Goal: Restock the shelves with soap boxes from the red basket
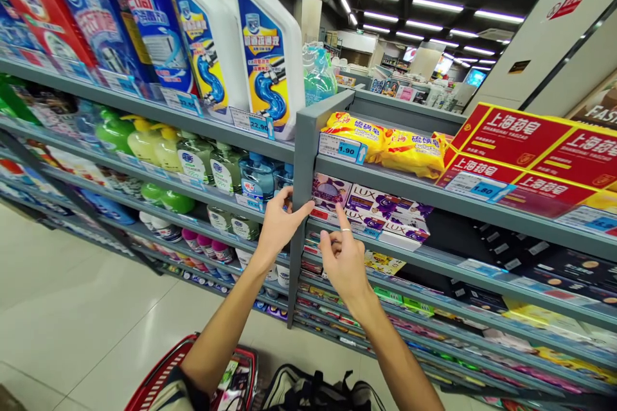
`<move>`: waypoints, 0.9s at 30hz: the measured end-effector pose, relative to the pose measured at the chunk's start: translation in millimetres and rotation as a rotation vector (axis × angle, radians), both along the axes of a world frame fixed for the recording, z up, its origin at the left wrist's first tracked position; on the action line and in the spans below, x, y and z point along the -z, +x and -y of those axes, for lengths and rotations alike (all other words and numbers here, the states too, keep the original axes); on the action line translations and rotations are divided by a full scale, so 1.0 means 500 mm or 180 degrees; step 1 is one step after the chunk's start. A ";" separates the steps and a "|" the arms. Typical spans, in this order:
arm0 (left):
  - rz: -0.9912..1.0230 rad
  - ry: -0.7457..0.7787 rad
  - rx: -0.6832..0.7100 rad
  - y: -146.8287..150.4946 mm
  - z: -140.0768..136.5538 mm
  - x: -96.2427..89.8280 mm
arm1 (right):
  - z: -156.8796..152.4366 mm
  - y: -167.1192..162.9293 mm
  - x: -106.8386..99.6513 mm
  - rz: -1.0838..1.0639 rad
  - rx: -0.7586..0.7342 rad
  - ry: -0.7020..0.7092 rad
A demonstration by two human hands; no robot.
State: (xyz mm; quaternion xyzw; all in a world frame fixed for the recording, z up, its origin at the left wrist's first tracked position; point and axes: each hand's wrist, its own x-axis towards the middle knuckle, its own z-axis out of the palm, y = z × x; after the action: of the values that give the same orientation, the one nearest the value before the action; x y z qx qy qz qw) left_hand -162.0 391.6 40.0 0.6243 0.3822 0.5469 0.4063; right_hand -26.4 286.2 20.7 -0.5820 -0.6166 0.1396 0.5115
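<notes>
My left hand (283,223) is closed round the grey shelf post (303,135), its thumb across the front and its fingers on the left side, beside a blue pump bottle (255,173). My right hand (348,263) holds nothing; its index finger is stretched up at the lower edge of the purple-and-white soap boxes (366,202) marked LUX, while the other fingers curl in. A ring shows on the index finger. Whether that fingertip touches a box or the price strip, I cannot tell.
Yellow soap packs (385,141) and red soap cartons (530,148) fill the shelf above. White drain-cleaner bottles (272,45) stand at upper left, over rows of pump bottles (154,141). Down by my body are a red shopping basket (166,363) and a dark bag (318,392).
</notes>
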 end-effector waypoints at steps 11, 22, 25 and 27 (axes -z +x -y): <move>-0.0029 -0.0135 -0.0021 -0.002 -0.002 0.013 | 0.055 0.049 0.017 -0.1011 0.0647 0.0250; 0.0194 -0.0153 -0.0125 0.008 -0.012 0.024 | 0.048 0.093 0.022 -0.1068 0.0775 0.0103; 0.0283 -0.0160 -0.0090 0.009 -0.018 0.027 | 0.050 0.093 0.020 -0.0996 0.0776 0.0080; 0.0306 -0.0167 -0.0077 0.009 -0.019 0.028 | 0.051 0.095 0.019 -0.0975 0.0770 0.0079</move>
State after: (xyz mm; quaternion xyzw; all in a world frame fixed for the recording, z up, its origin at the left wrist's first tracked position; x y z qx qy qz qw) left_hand -157.6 401.2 26.1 0.5817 0.3840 0.5710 0.4338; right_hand 21.1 261.0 11.2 -0.6174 -0.4588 0.1565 0.6195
